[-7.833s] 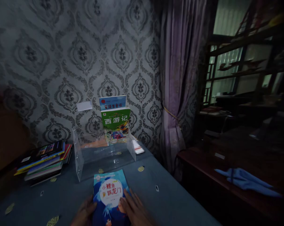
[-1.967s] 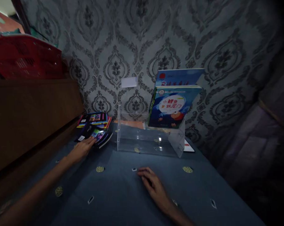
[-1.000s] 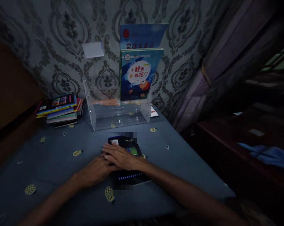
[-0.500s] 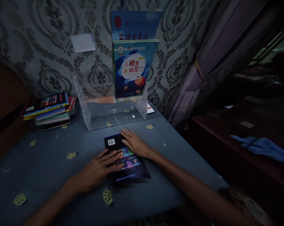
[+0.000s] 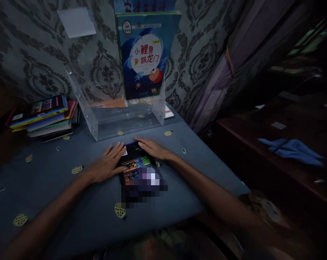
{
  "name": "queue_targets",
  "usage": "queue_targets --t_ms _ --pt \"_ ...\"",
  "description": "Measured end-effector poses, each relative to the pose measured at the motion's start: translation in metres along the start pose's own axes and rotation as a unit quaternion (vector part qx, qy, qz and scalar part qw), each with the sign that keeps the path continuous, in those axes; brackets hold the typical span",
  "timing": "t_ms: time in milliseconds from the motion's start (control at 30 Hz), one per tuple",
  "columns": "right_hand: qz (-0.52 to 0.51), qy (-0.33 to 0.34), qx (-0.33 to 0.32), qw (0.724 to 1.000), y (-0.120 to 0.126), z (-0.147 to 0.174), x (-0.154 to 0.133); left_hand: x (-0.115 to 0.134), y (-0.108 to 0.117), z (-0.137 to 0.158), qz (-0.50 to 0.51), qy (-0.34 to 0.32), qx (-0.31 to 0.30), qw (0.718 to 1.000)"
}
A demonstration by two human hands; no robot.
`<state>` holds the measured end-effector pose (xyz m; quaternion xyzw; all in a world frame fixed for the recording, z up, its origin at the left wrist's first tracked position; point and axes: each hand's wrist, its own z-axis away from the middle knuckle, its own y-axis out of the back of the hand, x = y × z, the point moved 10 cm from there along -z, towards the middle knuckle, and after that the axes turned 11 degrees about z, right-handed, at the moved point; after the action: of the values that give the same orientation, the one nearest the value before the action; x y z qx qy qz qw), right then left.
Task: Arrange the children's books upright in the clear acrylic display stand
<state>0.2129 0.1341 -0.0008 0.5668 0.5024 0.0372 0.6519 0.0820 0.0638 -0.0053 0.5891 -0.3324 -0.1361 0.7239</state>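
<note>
A dark book (image 5: 136, 163) lies on the cloth-covered table, with rows of small colourful pictures on its upward side. Its lower part is blurred out. My left hand (image 5: 105, 165) rests along the book's left edge, fingers stretched out and partly over the barcode corner. On the opposite side, my right hand (image 5: 155, 148) lies with extended fingers across the top right corner. Neither hand wraps round the book. Behind it stands a clear acrylic book rack (image 5: 91, 121) holding upright blue picture books (image 5: 144, 57) at its right side.
A stack of books (image 5: 46, 117) sits at the table's back left. Patterned wall covering (image 5: 104, 68) rises behind the rack, with a white card (image 5: 77, 22) in front of it. A tied curtain (image 5: 220, 79) hangs at right, and a blue cloth (image 5: 292, 150) lies beyond the table.
My left hand has slid from the book's middle up to its left edge. My right hand stays near the top right corner. The view has shifted, so the rack appears higher and closer.
</note>
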Motion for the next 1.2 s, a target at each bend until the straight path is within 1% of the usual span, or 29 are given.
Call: queue_targets --t_ms 67,133,233,300,400,500,567,600,667,733,800,867,933,1000,1033,1100,1200 --pt "-0.005 0.003 0.003 1.0 -0.001 0.0 0.0 0.02 -0.006 0.004 -0.015 -0.022 -0.006 1.0" --pt "-0.008 0.002 0.004 1.0 -0.002 0.0 0.0 0.051 -0.016 0.017 -0.017 -0.06 -0.03 0.998" --pt "-0.009 -0.003 0.006 1.0 -0.001 0.0 0.0 0.1 -0.029 0.039 0.005 -0.125 -0.077 0.989" --pt "-0.011 -0.003 0.006 1.0 0.0 -0.001 -0.001 0.125 -0.033 0.043 0.023 -0.158 -0.091 0.983" --pt "-0.015 -0.004 0.001 1.0 0.004 0.0 -0.004 0.15 -0.034 0.028 0.048 -0.192 -0.091 0.976" --pt "-0.029 -0.013 0.005 0.999 0.011 0.0 -0.006 0.163 -0.033 0.0 0.078 -0.222 -0.095 0.967" --pt "-0.047 -0.016 0.008 0.999 0.016 0.0 -0.007 0.161 -0.031 -0.02 0.089 -0.225 -0.097 0.965" --pt "-0.061 -0.019 0.007 0.998 0.018 0.0 -0.006 0.154 -0.029 -0.03 0.088 -0.217 -0.097 0.967" --pt "-0.104 -0.032 0.002 0.994 0.022 -0.001 -0.003 0.132 -0.024 -0.047 0.073 -0.183 -0.087 0.977" --pt "-0.169 -0.048 -0.007 0.984 0.024 -0.002 0.002 0.101 -0.015 -0.059 0.049 -0.131 -0.052 0.989" --pt "-0.233 -0.056 -0.014 0.971 0.024 -0.004 0.007 0.074 -0.006 -0.066 0.029 -0.086 -0.01 0.996" --pt "-0.259 -0.059 -0.001 0.964 0.024 -0.005 0.01 0.058 -0.002 -0.068 0.017 -0.069 0.022 0.997" --pt "-0.217 -0.073 0.045 0.972 0.025 -0.002 0.012 0.053 -0.001 -0.069 0.013 -0.073 0.041 0.996" --pt "-0.115 -0.094 0.1 0.984 0.023 0.006 0.006 0.052 -0.002 -0.068 0.015 -0.079 0.058 0.995" --pt "-0.057 -0.098 0.114 0.987 0.019 0.011 -0.001 0.051 -0.002 -0.068 0.018 -0.081 0.065 0.994" --pt "0.044 -0.087 0.114 0.989 0.005 0.021 -0.022 0.05 -0.003 -0.068 0.024 -0.089 0.072 0.993" --pt "0.15 -0.068 0.097 0.982 -0.015 0.043 -0.049 0.05 -0.004 -0.067 0.033 -0.099 0.071 0.992"
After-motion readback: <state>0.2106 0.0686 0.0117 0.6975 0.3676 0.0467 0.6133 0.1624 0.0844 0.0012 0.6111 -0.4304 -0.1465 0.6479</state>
